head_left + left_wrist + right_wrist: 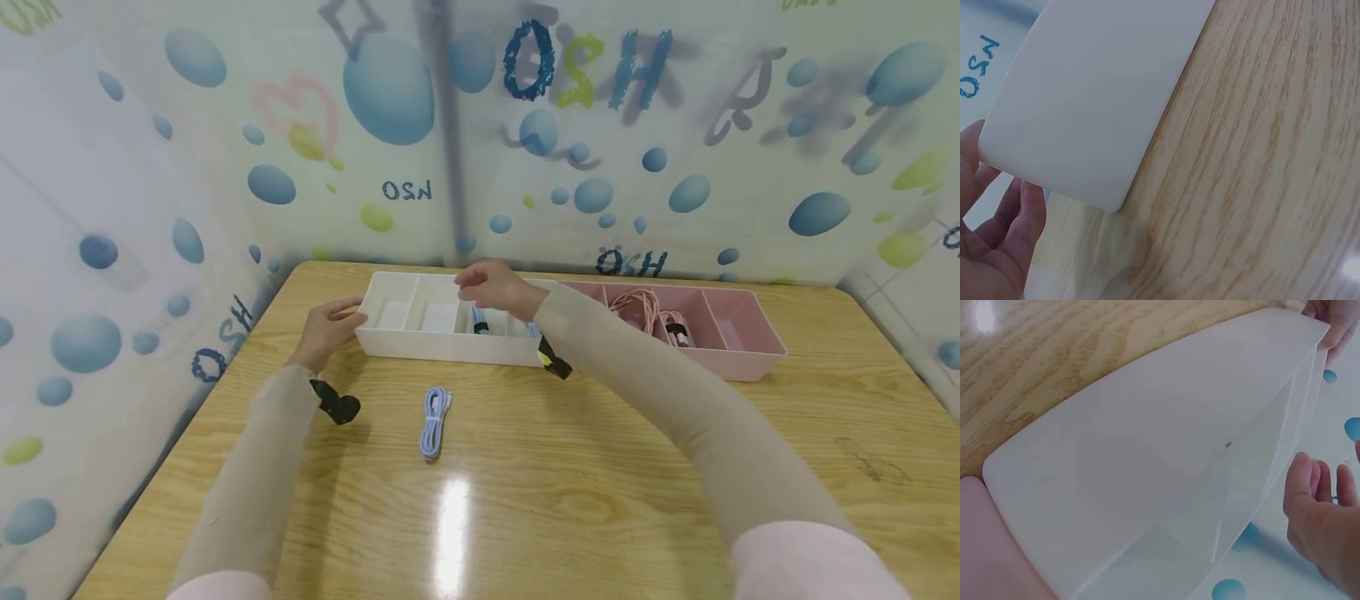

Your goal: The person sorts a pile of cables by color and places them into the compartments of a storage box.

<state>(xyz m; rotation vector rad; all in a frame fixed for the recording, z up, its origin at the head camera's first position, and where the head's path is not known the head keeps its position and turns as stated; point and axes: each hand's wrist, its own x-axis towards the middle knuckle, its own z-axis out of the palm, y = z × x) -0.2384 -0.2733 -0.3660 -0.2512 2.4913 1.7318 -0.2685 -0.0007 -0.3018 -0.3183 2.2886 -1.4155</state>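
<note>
A white divided box [420, 343] stands at the back of the table. My left hand [327, 333] touches its left end, fingertips at the corner; in the left wrist view a fingertip of that hand [997, 240] rests by the rim. Over the middle of the box hovers my right hand [498, 287], its fingers loosely bent with nothing visible between them. Under it, a light blue cable with a black tie [481, 323] lies in a compartment. More blue cable [534, 330] shows one compartment further right, partly hidden by my wrist.
A pink divided box [738, 365] adjoins the white one on the right, with a pink cable coil [637, 304] and a black-tied pink cable [677, 332] inside. A bundled blue cable [432, 425] lies on the wooden table [570, 500] in front. A patterned wall covering [480, 192] stands behind.
</note>
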